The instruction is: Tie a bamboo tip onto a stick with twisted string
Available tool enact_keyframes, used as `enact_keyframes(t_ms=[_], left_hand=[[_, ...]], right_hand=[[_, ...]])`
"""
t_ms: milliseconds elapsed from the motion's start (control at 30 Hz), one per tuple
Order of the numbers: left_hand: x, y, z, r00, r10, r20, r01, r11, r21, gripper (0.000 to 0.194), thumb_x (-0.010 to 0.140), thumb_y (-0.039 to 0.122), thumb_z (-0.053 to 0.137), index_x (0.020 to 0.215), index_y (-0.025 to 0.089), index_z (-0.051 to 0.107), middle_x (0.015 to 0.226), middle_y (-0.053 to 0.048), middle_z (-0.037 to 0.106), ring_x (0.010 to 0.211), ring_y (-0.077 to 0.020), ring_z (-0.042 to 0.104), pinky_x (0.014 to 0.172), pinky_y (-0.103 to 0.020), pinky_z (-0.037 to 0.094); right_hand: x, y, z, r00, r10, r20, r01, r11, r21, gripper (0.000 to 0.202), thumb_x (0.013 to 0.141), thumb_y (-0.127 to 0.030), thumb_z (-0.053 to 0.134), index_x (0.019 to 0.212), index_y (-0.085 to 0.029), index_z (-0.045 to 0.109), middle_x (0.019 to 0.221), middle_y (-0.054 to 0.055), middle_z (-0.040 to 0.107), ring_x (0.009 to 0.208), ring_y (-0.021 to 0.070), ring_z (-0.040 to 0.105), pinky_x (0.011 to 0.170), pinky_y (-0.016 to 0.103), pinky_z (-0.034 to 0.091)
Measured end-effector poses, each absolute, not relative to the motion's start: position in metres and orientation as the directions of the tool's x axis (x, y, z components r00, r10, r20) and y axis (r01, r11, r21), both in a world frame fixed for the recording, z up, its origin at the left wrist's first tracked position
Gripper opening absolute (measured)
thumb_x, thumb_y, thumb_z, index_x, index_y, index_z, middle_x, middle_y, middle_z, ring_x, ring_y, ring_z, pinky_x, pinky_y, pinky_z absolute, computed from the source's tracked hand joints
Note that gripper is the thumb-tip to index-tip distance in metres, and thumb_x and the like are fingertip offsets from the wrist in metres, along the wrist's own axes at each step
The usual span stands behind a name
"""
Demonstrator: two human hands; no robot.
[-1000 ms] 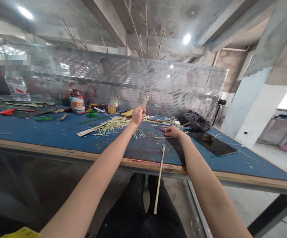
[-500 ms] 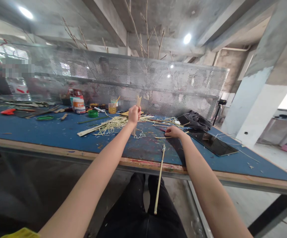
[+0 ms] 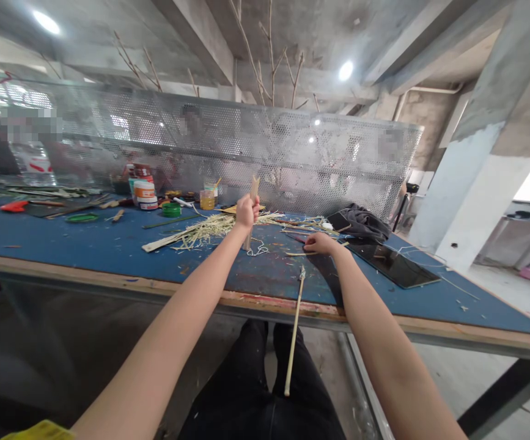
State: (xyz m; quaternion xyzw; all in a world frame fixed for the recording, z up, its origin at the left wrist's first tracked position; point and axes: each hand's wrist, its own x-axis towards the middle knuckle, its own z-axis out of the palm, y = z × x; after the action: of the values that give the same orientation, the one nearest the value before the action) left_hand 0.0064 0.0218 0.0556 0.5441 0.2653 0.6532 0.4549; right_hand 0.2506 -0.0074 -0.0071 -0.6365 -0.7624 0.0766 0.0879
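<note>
My left hand (image 3: 246,211) is closed around an upright piece of split bamboo (image 3: 255,184). The bamboo's forked top shows above the fist and its lower end stands on the blue tabletop. Beside that end lies a thin twisted white string (image 3: 259,248). Resting low on the table, my right hand (image 3: 320,243) has its fingers curled over the end of a slim dark pointed tool (image 3: 296,238), whose kind is hard to make out. Just below these fingers is a narrow bamboo strip (image 3: 296,254). Behind my left hand spreads a heap of pale bamboo shavings (image 3: 212,229).
A thin stick (image 3: 294,333) juts over the table's front edge toward my lap. Right of my hand lie a dark glossy tablet (image 3: 395,264) and a grey cloth (image 3: 366,221). Paint jars (image 3: 144,194) and a green lid (image 3: 172,210) stand back left, before a perforated metal screen (image 3: 228,146).
</note>
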Motion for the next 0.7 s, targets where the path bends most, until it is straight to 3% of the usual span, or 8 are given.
enact_keyframes(t_ms=[300, 533, 700], left_hand=[[0.012, 0.02, 0.055, -0.017, 0.872, 0.49, -0.285, -0.474, 0.833, 0.027, 0.087, 0.025, 0.04, 0.061, 0.019, 0.041, 0.039, 0.01, 0.027, 0.03, -0.0037, 0.019, 0.034, -0.016, 0.015], [0.008, 0.026, 0.056, -0.054, 0.885, 0.462, -0.283, -0.457, 0.843, 0.021, 0.083, 0.018, 0.039, 0.062, 0.02, 0.04, 0.039, 0.01, 0.027, 0.03, -0.004, 0.019, 0.034, -0.017, 0.014], [0.007, 0.026, 0.056, -0.033, 0.889, 0.456, -0.281, -0.446, 0.85, 0.017, 0.082, 0.018, 0.04, 0.065, 0.019, 0.042, 0.04, 0.009, 0.029, 0.03, -0.0041, 0.02, 0.033, -0.017, 0.013]], right_hand=[[0.244, -0.009, -0.003, -0.222, 0.971, 0.083, 0.946, 0.235, -0.223, 0.027, 0.092, -0.034, 0.058, 0.112, -0.016, 0.061, 0.114, 0.007, 0.063, 0.097, 0.0195, 0.063, 0.084, 0.04, 0.053], [0.232, -0.014, -0.001, -0.322, 0.941, 0.107, 0.904, 0.339, -0.261, 0.026, 0.092, -0.035, 0.058, 0.104, -0.014, 0.063, 0.102, 0.004, 0.066, 0.088, 0.0175, 0.065, 0.077, 0.036, 0.055], [0.244, -0.007, -0.005, -0.248, 0.946, 0.21, 0.932, 0.292, -0.214, 0.027, 0.093, -0.035, 0.056, 0.109, -0.014, 0.062, 0.106, 0.005, 0.065, 0.091, 0.0178, 0.064, 0.079, 0.037, 0.055]])
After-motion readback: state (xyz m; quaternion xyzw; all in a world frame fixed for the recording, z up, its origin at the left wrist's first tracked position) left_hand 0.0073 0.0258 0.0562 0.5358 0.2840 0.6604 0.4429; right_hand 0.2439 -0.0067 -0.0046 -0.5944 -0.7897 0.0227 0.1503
